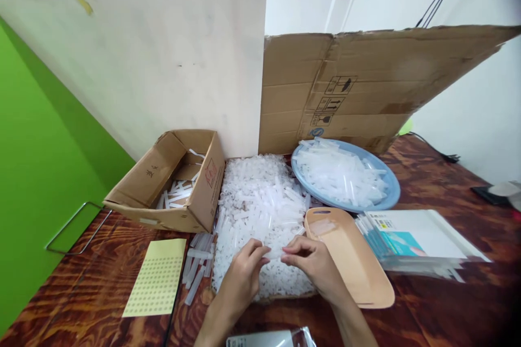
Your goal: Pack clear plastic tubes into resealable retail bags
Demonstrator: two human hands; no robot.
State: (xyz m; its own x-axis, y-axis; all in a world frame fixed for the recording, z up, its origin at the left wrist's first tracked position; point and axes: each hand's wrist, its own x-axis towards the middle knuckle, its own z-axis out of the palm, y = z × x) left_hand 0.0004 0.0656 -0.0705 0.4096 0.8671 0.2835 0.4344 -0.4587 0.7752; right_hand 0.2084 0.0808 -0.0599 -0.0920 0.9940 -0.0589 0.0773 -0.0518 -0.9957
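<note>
Silvery package [260, 340] at the near edge; beyond it, two hands pinch one translucent tube

Cut off by the lower border, the package lies between the forearms. Left hand [243, 268]: the thumb and forefinger are closed together on the left end of a translucent tube [275, 253], with the other fingers curled. Right hand [315, 265]: the thumb and forefinger are likewise clamped on its right end, with the remaining fingers bent. The tube is held roughly level above the near part of a broad heap of similar tubes [264, 206]; its outline partly merges with that pale background. Both hands and wrists hide portions of the heap's near edge.

To the left stands an open cardboard box [211, 190] containing white strips, its near walls concealing some of the contents. Loose tubes [196, 276] lie just beside the heap, near a yellow sheet [157, 276] printed with rows of dots. To the right, a peach tray [350, 265] holds a few clear pieces at its far end; the right hand is close to its left rim. Farther off rests a blue basin [393, 190] piled with tubes, and right of the tray, a stack of packets [427, 233]. A white board [183, 65] and a cardboard panel [366, 87] close off the far side of the wooden table [427, 309].
</note>
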